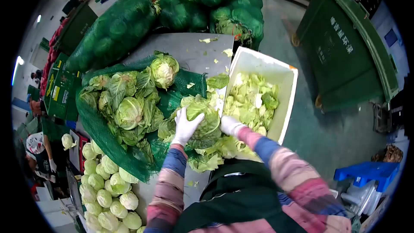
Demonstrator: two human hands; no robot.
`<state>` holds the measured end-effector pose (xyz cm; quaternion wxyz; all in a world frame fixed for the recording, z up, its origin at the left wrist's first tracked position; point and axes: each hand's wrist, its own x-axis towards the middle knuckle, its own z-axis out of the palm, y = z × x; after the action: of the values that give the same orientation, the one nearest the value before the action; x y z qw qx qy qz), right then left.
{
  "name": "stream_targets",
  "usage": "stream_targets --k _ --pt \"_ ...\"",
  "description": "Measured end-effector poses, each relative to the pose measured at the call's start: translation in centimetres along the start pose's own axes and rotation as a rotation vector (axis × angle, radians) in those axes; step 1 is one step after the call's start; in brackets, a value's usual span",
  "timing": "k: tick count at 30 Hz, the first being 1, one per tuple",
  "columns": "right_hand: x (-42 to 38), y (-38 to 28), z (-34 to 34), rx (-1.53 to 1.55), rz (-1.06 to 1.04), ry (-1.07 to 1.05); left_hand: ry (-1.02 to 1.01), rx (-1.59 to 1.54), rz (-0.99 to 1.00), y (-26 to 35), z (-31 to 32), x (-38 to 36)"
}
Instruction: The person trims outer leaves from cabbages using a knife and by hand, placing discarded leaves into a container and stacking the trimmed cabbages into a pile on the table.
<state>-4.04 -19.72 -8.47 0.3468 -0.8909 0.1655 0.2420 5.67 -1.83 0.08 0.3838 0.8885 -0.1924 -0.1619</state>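
Note:
A leafy green cabbage (208, 125) rests on the metal table in front of me. My left hand (185, 127), in a white glove, grips its left and upper side with thumb and fingers spread over the leaves. Against the cabbage's right side is my right hand (232, 125), also gloved, with its fingers curled; what they hold, if anything, is hidden. Loose trimmed leaves (211, 159) lie around the cabbage. To the left, an opened green mesh bag (97, 146) holds several untrimmed cabbages (129, 113).
A white foam box (282, 86) with cut leaves stands right of the table (172, 45). Full mesh bags (116, 30) are piled behind. Trimmed cabbages (108, 190) are heaped at lower left, near another person (41, 151). A green wheeled bin (345, 47) stands at right.

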Motion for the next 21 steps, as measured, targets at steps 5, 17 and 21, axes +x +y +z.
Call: stream_targets --k 5,17,21 --pt "0.4 -1.1 1.0 -0.086 -0.037 -0.073 0.028 -0.121 0.102 -3.2 -0.2 -1.7" --pt "-10.3 -2.4 -0.1 0.161 -0.022 0.329 0.032 -0.064 0.138 -0.6 2.6 -7.3" --pt "-11.5 -3.5 -3.9 1.017 0.09 -0.031 0.116 -0.111 0.175 -1.6 3.1 -8.9"
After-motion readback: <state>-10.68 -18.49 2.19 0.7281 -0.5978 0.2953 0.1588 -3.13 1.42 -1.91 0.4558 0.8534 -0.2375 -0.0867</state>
